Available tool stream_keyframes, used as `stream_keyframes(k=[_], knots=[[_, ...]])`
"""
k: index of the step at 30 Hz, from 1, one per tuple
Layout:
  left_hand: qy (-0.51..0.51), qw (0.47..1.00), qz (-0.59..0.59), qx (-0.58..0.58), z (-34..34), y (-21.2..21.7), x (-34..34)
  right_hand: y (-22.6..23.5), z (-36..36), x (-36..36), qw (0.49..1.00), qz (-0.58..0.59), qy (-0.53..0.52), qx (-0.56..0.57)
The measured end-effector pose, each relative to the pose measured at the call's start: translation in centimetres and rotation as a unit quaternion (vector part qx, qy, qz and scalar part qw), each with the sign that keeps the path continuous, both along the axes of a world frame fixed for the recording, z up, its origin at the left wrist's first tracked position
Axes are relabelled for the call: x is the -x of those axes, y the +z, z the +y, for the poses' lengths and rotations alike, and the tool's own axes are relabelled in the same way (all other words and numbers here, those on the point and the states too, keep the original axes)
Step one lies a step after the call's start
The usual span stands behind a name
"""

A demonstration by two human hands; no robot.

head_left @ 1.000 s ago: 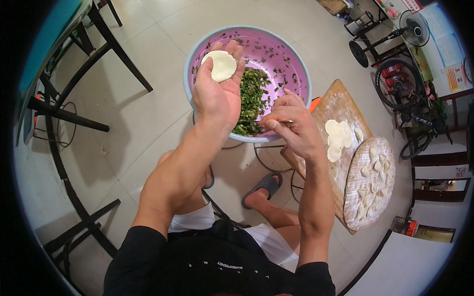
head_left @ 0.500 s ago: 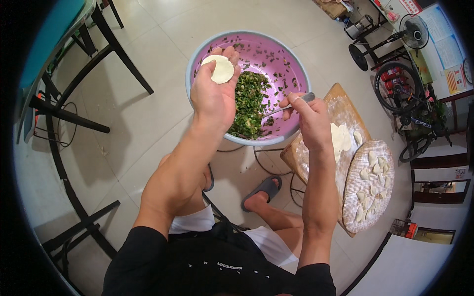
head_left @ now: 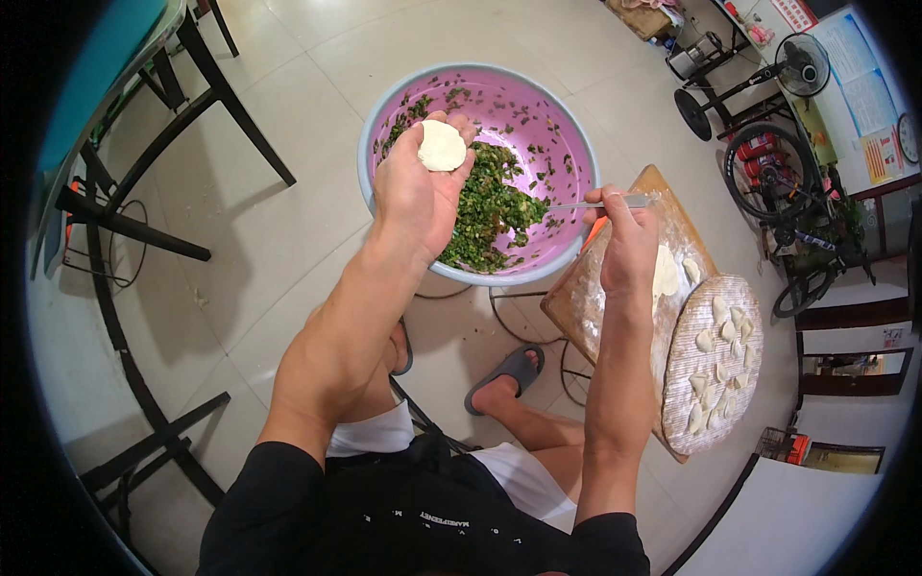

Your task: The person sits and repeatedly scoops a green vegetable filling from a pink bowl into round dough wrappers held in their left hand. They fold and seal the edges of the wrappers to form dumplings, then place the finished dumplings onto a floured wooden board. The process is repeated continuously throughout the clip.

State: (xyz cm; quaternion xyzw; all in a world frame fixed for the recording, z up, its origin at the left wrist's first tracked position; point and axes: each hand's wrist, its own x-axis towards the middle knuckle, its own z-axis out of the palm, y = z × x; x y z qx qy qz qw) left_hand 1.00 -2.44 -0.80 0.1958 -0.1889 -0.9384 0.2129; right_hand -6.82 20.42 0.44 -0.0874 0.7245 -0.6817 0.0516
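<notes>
My left hand (head_left: 416, 200) is held palm up over the left side of a pink basin (head_left: 526, 88) with a pale rim. A round white dumpling wrapper (head_left: 443, 147) rests on its fingers, with the thumb at the wrapper's edge. My right hand (head_left: 626, 252) grips a metal spoon (head_left: 576, 204) by its handle at the basin's right rim. The spoon's head carries or touches a clump of chopped green filling (head_left: 485, 216); its bowl is covered by the greens. Bits of filling cling to the basin's inner wall.
Right of the basin, a floured wooden board (head_left: 600, 288) bears flat dough pieces (head_left: 665, 272). A round ribbed mat (head_left: 677, 422) overlaps it, holding several folded dumplings (head_left: 705, 341). A dark-legged chair (head_left: 235, 86) stands at the left; a fan (head_left: 802, 65) and bicycle (head_left: 773, 173) stand far right.
My right hand has moved slightly right, and the spoon now lies flatter, with filling gathered at its head. My left hand with the wrapper has shifted a little right and down.
</notes>
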Motion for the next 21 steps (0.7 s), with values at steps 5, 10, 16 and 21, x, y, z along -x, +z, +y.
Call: stream_keyframes(k=[5,10,16,21], knots=[[-0.008,1.0,0.012,-0.006,-0.07,-0.27,-0.02,-0.23,0.32,-0.22,1.0,0.013,0.005,0.014],[-0.028,0.999,-0.004,-0.031,0.63,-0.39,-0.06,-0.42,0.44,-0.01,1.0,0.024,-0.008,0.011],[-0.04,0.999,0.0,-0.026,0.55,-0.4,-0.08,-0.39,0.83,0.03,0.998,0.02,-0.017,0.053],[-0.069,0.996,0.007,-0.047,0.85,-0.67,-0.12,0.17,0.82,-0.23,0.993,0.02,-0.023,0.117]])
